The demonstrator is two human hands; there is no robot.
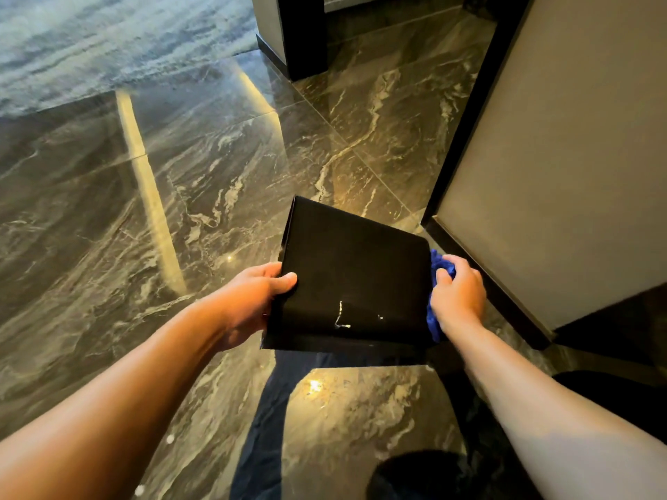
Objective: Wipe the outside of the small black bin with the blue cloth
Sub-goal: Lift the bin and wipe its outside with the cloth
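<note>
The small black bin (352,276) is held tilted above the marble floor, one broad flat side facing me, with a whitish smear low on that side. My left hand (249,301) grips its left edge, thumb on the facing side. My right hand (457,295) is closed on the blue cloth (435,312) and presses it against the bin's right side. Most of the cloth is hidden behind the hand and the bin.
Glossy dark marble floor (180,211) all around. A grey wall panel with black skirting (487,279) stands close on the right. A dark post (305,34) rises at the top centre, a pale carpet (108,41) lies top left. My dark trousers (267,427) show below.
</note>
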